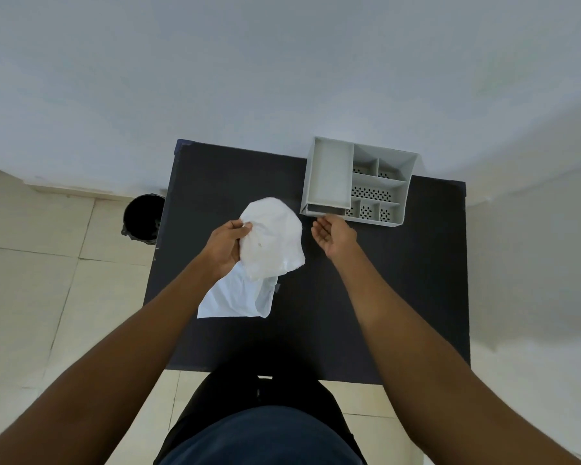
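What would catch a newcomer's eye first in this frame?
The white plastic bag stands out against the black table, gripped by the left hand. The right hand is open close to a grey compartment organiser at the table's far right. A black bin stands on the floor to the left.

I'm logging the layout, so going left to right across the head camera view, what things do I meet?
Black bin → white plastic bag, gripped by the left hand → right hand → grey compartment organizer.
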